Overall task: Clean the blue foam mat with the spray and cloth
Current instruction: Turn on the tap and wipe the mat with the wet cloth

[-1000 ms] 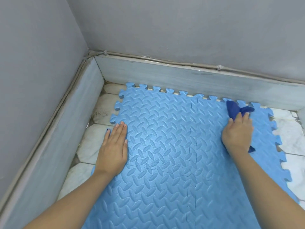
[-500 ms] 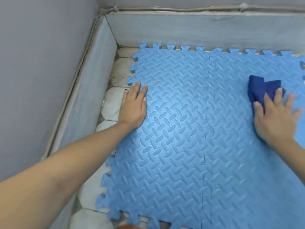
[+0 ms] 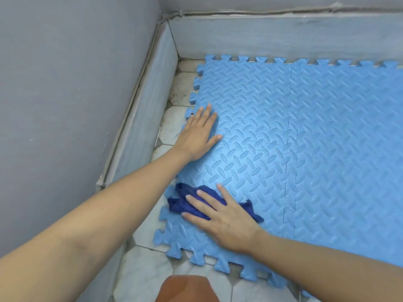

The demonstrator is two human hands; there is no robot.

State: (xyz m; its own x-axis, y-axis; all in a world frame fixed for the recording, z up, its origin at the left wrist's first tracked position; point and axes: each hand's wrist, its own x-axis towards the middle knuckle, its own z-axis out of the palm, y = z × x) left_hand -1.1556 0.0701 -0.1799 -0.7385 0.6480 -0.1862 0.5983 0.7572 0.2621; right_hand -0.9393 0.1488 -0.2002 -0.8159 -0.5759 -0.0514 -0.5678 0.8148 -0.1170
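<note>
The blue foam mat (image 3: pixel 305 131), made of interlocking textured tiles, covers the floor in a room corner. My left hand (image 3: pixel 199 134) lies flat with fingers spread on the mat's left edge. My right hand (image 3: pixel 222 216) presses flat on a dark blue cloth (image 3: pixel 185 201) near the mat's front left corner; the cloth sticks out on both sides of the hand. No spray bottle is in view.
Grey walls with a pale skirting board (image 3: pixel 144 118) enclose the corner at the left and back. White marble floor tiles (image 3: pixel 172 125) show along the mat's left and front edges. A knee (image 3: pixel 185 288) shows at the bottom.
My right hand has swept the cloth from the mat's far right side to its front left corner. The left hand has stayed on the left edge. The view has shifted left.
</note>
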